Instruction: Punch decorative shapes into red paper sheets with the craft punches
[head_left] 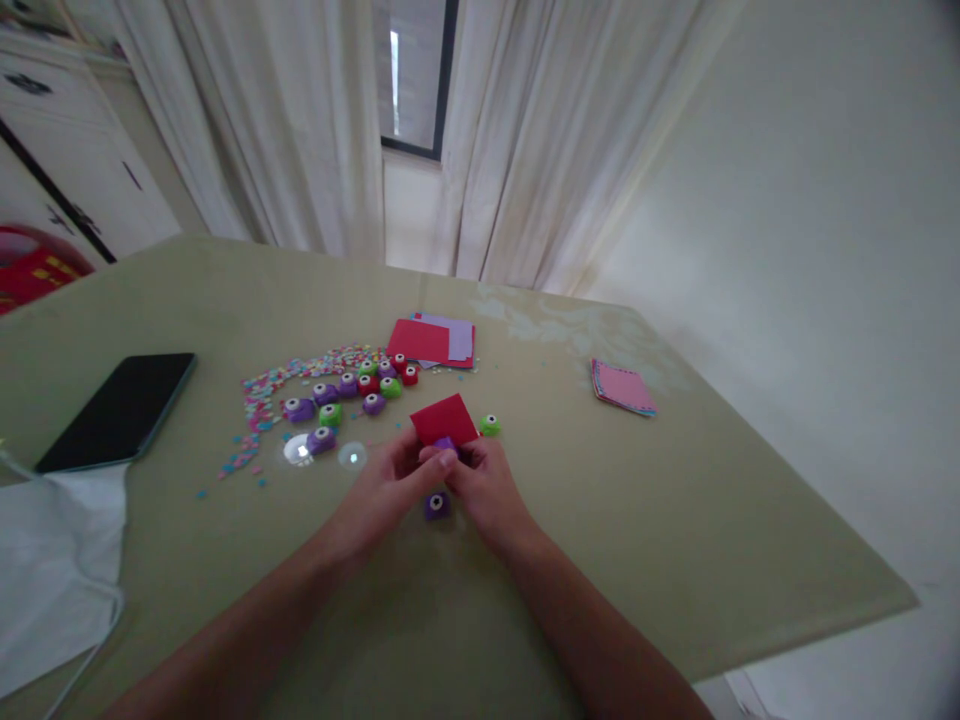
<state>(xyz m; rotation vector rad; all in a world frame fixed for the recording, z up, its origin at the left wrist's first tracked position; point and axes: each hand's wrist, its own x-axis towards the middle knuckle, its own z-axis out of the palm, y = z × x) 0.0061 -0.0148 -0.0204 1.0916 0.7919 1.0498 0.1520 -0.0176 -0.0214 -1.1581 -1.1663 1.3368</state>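
Observation:
Above the middle of the table, my left hand (401,470) and my right hand (484,478) meet, fingers closed around a small purple craft punch (445,443). A piece of red paper (448,416) stands up from the punch, tilted, between my hands. My fingers hide most of the punch and the lower edge of the paper. Just below my hands, another purple craft punch (436,506) with a star on its round top sits on the table. A green craft punch (490,425) lies close beyond my right hand.
Several purple, green and red punches (328,415) stand left of my hands, beside scattered paper confetti (259,400). Red and lilac sheets (420,341) lie behind; a pink paper stack (624,387) is at right. A dark tablet (124,410) and white cable (116,590) are at left.

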